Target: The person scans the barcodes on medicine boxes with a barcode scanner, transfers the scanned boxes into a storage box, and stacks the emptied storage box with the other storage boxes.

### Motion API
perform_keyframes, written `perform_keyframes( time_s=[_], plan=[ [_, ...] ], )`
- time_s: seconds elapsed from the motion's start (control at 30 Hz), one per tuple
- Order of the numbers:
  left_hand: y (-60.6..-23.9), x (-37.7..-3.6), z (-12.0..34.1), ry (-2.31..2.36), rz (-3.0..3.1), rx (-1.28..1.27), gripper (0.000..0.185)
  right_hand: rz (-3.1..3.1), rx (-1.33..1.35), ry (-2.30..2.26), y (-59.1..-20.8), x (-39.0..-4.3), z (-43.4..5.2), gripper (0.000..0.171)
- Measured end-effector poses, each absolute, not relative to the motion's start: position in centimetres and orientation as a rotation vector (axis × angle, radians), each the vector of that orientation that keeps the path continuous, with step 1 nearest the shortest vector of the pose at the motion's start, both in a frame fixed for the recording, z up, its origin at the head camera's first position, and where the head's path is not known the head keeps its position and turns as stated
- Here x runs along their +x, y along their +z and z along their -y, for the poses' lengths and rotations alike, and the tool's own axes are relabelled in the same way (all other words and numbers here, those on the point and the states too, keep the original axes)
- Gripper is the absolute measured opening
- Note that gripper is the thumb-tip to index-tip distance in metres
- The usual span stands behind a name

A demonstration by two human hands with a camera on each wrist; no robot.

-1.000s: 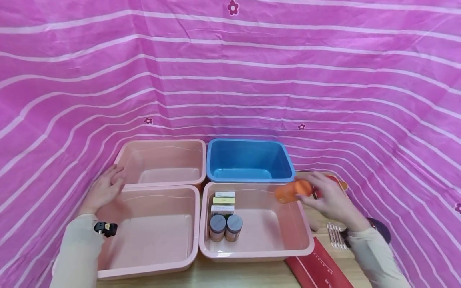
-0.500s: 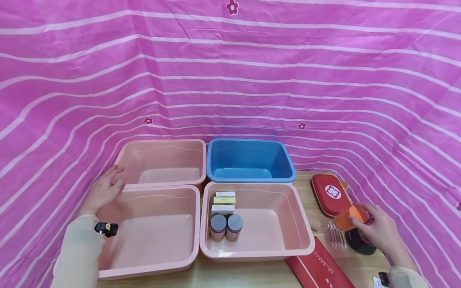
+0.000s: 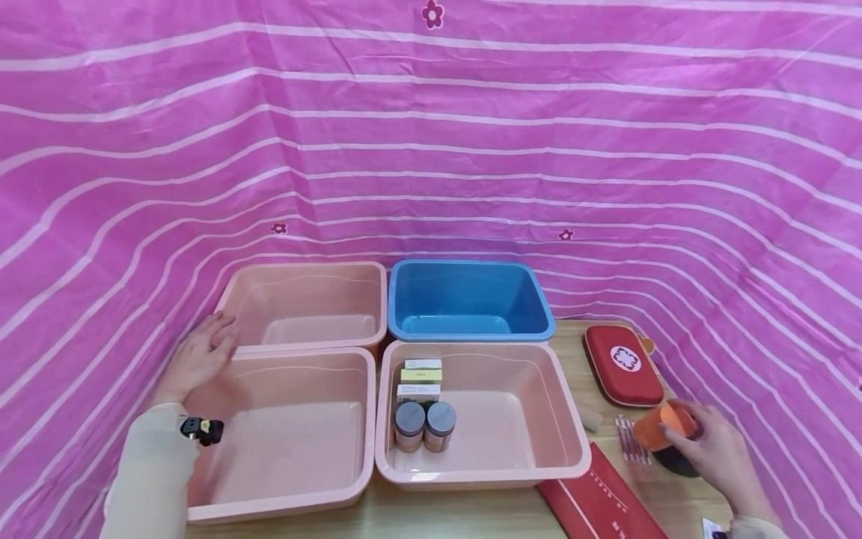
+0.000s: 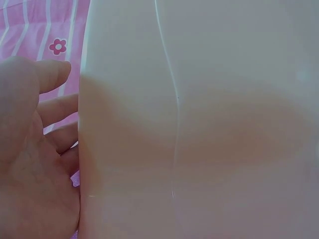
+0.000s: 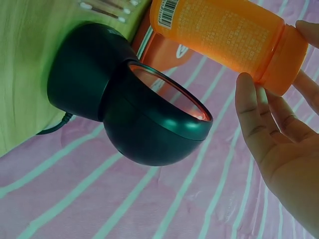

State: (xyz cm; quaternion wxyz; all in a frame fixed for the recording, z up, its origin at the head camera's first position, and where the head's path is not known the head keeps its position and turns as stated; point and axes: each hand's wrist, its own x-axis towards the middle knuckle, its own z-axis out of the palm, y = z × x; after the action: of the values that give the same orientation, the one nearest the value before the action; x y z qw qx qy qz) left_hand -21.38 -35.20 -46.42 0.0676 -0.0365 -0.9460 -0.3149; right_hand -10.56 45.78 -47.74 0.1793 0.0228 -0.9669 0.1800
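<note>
My right hand [image 3: 697, 438] grips an orange bottle [image 3: 660, 424] at the right side of the wooden table, holding it on its side. The right wrist view shows the orange bottle [image 5: 224, 32], barcode label showing, just above a black dome-shaped scanner [image 5: 119, 99] with a reddish window, fingers of my right hand [image 5: 269, 124] around the cap end. The black scanner [image 3: 676, 464] is mostly hidden under the hand in the head view. My left hand [image 3: 202, 355] rests with straight fingers on the far left corner of the near left pink bin [image 3: 283, 501]; the left wrist view shows my left hand [image 4: 35, 149] against the bin wall [image 4: 199, 124].
Four bins stand in a block: a far left pink bin [image 3: 303, 269], a blue bin [image 3: 471, 266], and a near right pink bin [image 3: 491, 471] with small boxes [image 3: 420, 378] and two jars [image 3: 424, 425]. A red first-aid case [image 3: 622, 364], cotton swabs [image 3: 629, 442] and a red booklet [image 3: 599, 501] lie at right.
My right hand carried the orange bottle from over the near right bin's far corner rightward and nearer, down to the black scanner. The left hand stayed put.
</note>
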Motion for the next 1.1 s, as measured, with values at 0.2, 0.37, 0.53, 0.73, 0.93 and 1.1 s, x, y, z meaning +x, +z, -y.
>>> perform_keyframes(
  time_s=[0.2, 0.37, 0.53, 0.73, 0.93, 1.1],
  plan=[
    [-46.4, -21.2, 35.2, -0.948, 2.855, -0.112, 0.061, 2.731, 0.071, 0.49, -47.9, -10.7, -45.9, 0.047],
    [-46.5, -21.2, 35.2, -0.948, 2.87, -0.122, 0.059, 2.726, 0.072, 0.476, -47.9, -10.7, -46.0, 0.048],
    [-46.7, -21.3, 35.3, -0.936, 2.846, -0.148, 0.056, 2.716, 0.091, 0.471, -48.0, -10.7, -45.9, 0.049],
    [-46.5, -21.2, 35.2, -0.928, 2.84, -0.161, 0.055, 2.687, 0.129, 0.465, -47.5, -11.0, -45.3, 0.049],
    [-46.4, -21.2, 35.2, -0.919, 2.835, -0.164, 0.054, 2.607, 0.298, 0.457, -43.7, -12.8, -42.4, 0.05],
    [-46.5, -21.2, 35.2, -0.922, 2.844, -0.165, 0.053, 2.551, 0.499, 0.425, -38.8, -15.9, -37.6, 0.055]
  ],
)
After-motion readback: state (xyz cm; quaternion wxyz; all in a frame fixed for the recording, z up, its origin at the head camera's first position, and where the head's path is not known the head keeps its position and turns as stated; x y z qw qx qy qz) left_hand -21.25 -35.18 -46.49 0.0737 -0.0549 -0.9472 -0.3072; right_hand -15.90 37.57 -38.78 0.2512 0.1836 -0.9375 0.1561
